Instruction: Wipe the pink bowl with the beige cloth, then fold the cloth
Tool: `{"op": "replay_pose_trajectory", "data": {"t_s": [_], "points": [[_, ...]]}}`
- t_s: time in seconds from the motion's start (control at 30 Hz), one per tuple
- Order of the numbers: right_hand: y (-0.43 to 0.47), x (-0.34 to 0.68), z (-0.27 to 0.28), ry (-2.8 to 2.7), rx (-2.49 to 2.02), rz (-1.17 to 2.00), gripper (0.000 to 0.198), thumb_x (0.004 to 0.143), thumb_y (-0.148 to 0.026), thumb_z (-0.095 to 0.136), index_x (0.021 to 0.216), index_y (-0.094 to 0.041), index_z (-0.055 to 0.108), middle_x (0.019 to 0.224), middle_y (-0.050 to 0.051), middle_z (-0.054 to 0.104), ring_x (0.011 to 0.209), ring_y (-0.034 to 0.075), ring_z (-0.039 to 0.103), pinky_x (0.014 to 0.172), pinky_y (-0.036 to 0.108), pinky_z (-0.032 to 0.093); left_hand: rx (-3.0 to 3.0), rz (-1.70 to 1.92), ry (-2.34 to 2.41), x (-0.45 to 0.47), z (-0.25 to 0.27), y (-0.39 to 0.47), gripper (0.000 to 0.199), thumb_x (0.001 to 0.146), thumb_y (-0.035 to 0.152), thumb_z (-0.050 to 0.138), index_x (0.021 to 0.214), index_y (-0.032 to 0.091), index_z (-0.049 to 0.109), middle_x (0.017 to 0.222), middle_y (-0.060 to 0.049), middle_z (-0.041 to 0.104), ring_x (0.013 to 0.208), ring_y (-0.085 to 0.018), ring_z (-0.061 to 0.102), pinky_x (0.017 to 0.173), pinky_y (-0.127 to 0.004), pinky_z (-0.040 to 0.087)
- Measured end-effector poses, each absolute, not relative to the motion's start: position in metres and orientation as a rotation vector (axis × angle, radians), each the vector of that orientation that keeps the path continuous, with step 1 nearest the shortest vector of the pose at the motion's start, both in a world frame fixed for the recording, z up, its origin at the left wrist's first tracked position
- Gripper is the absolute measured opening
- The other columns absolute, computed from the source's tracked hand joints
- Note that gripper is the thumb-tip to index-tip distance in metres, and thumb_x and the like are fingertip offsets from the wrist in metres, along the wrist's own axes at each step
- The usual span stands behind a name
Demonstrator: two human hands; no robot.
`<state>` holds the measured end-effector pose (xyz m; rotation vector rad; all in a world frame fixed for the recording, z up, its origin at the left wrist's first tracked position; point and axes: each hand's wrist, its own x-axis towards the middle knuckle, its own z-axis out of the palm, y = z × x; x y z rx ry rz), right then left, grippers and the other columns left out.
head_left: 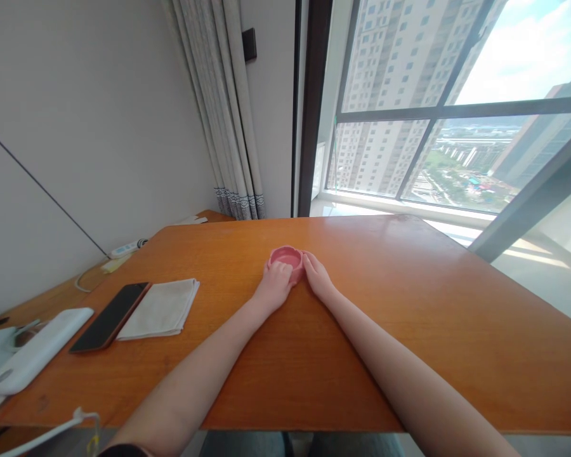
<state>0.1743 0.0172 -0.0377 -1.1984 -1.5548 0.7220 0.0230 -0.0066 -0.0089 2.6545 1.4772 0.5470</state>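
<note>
A small pink bowl (286, 254) with a wavy rim sits on the brown wooden table (361, 279), in front of me near the middle. My left hand (273, 285) grips its near left side, with the fingers curled over the rim into the bowl. Against the bowl's right side lies my right hand (318, 277), its fingers close together and bent slightly along the wall, so the bowl is held between both hands. Part of the bowl's near side is hidden behind the left hand.
To the left lie a folded pale cloth (164, 308), a dark phone-like slab (111, 316) with a reddish edge, and a long white device (40, 349). A white cable (52, 438) hangs at the near left edge. A power strip (126, 249) lies by the wall.
</note>
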Motion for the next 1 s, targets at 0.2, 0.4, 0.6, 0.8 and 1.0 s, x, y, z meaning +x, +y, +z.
{"op": "replay_pose_trajectory", "data": {"t_s": [0.2,0.4,0.6,0.8,1.0], "points": [[0.017,0.173,-0.039,-1.557,-1.233,0.73,0.036,0.088,-0.042,0.041,0.115,-0.021,0.053,0.116,0.007,0.062,0.107,0.019,0.056,0.098,0.035,0.04,2.688,0.532,1.451,0.028,-0.012,0.002,0.009,0.084,0.023,0.052,0.091,0.017,0.055,0.107,-0.012,0.061,0.108,-0.028,0.05,0.103,-0.054,0.028],[0.024,0.177,-0.046,-1.543,-1.273,0.713,0.031,0.084,-0.034,0.044,0.11,-0.019,0.053,0.11,0.006,0.062,0.104,0.019,0.055,0.096,0.035,0.04,2.66,0.682,1.302,0.024,-0.007,-0.003,0.027,0.082,0.027,0.056,0.107,0.019,0.055,0.132,-0.016,0.049,0.127,-0.028,0.04,0.11,-0.048,0.026],[0.026,0.181,-0.049,-1.587,-1.3,0.694,0.029,0.084,-0.031,0.041,0.106,-0.021,0.056,0.107,0.006,0.063,0.102,0.02,0.055,0.093,0.036,0.041,2.472,0.819,1.717,-0.076,0.007,-0.024,0.032,0.084,0.038,0.051,0.114,0.028,0.055,0.144,-0.005,0.04,0.132,-0.025,0.039,0.108,-0.039,0.035],[0.025,0.181,-0.048,-1.58,-1.355,0.643,0.029,0.084,-0.033,0.04,0.105,-0.021,0.056,0.107,0.007,0.061,0.103,0.022,0.054,0.093,0.037,0.041,1.823,0.331,2.798,-0.235,-0.005,-0.061,0.031,0.086,0.027,0.029,0.1,0.023,0.056,0.118,-0.004,0.062,0.108,-0.023,0.058,0.092,-0.038,0.046],[0.024,0.182,-0.047,-1.605,-1.35,0.632,0.03,0.085,-0.036,0.039,0.106,-0.021,0.055,0.11,0.007,0.06,0.107,0.022,0.052,0.096,0.038,0.038,1.679,0.006,2.78,-0.271,-0.016,-0.089,0.025,0.08,0.038,0.036,0.094,0.028,0.054,0.113,-0.002,0.066,0.108,-0.026,0.057,0.084,-0.041,0.047]]}}
